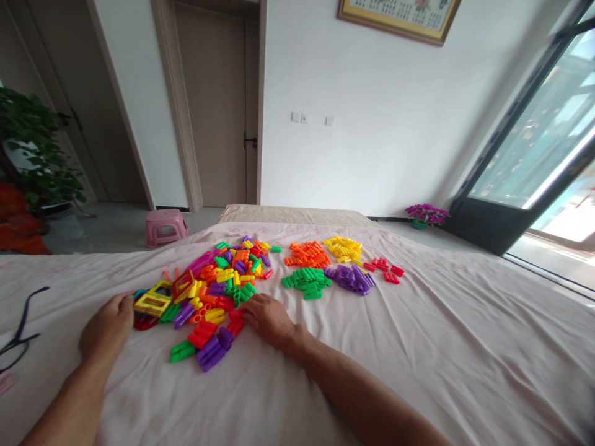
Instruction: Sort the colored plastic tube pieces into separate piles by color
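A mixed heap of coloured plastic pieces [225, 282] lies on the cloth-covered surface [372, 365]. My left hand [109, 325] is at the heap's left edge, its fingers closed beside a yellow frame-like piece [154, 301]; whether it grips anything is hidden. My right hand [267, 316] rests at the heap's right edge with bent fingers by red and green pieces; its fingertips are partly hidden. Further right are single-colour piles: orange [307, 254], yellow [344, 249], green [307, 282], purple [352, 278] and a small scattered red group [385, 270].
Black-framed glasses [19, 341] lie at the far left of the cloth. Beyond it stand a pink stool [166, 227], a leafy plant [35, 145] and a pot of magenta flowers [426, 214]. A purple group [214, 351] sits near the heap's front.
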A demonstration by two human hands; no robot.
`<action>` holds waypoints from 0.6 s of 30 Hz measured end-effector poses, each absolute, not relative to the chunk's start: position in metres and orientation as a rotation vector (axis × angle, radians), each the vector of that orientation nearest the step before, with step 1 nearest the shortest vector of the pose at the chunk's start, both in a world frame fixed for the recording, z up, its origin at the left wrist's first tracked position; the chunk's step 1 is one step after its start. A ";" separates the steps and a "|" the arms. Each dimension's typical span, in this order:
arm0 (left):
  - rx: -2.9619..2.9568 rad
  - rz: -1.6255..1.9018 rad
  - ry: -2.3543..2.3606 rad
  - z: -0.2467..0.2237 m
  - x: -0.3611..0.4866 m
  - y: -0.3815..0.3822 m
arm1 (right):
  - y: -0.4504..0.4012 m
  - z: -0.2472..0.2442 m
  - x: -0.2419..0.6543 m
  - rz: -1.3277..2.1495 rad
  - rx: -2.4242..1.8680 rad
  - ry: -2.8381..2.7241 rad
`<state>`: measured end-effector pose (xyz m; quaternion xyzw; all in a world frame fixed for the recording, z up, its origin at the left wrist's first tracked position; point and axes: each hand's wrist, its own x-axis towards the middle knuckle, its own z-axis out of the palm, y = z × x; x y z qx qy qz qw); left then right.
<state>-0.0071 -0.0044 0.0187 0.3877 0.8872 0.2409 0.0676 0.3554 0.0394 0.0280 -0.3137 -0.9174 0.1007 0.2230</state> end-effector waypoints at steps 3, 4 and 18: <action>1.150 0.709 2.668 0.021 -0.005 -0.005 | 0.043 0.025 0.359 0.273 -0.920 -2.486; 1.148 0.704 2.664 0.022 -0.005 -0.006 | 0.044 0.025 0.361 0.272 -0.945 -2.462; 1.185 0.715 2.652 0.005 -0.019 -0.001 | 0.110 0.057 0.459 0.102 -1.206 -1.795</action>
